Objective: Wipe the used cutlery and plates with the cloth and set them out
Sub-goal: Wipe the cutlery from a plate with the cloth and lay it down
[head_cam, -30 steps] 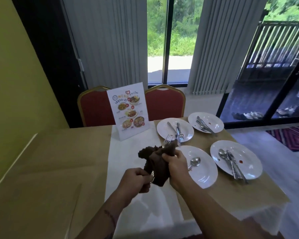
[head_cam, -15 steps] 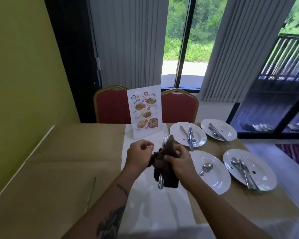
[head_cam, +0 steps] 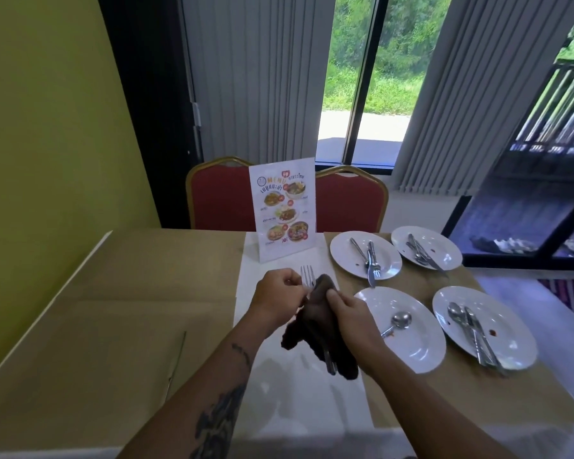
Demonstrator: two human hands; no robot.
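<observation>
My left hand (head_cam: 279,294) pinches a metal fork (head_cam: 307,276) near its neck, tines pointing up and away. My right hand (head_cam: 350,314) grips a dark brown cloth (head_cam: 318,329) wrapped round the fork's handle; the handle's end pokes out below the cloth. Both hands are above the white runner (head_cam: 279,385) in the table's middle. To the right lie four white plates: the near-left plate (head_cam: 415,346) with a spoon (head_cam: 399,323), the near-right plate (head_cam: 507,329) with cutlery, the far-left plate (head_cam: 348,253) with a fork and knife, and the far-right plate (head_cam: 444,250) with cutlery.
A standing menu card (head_cam: 283,207) is at the runner's far end. Two red chairs (head_cam: 219,200) stand behind the table. A yellow wall is on the left; the table's right edge drops to the floor by the glass doors.
The left hand has moved from the fork's handle end up to its neck. The cloth in the right hand has slid down along the handle. The view has shifted left and down.
</observation>
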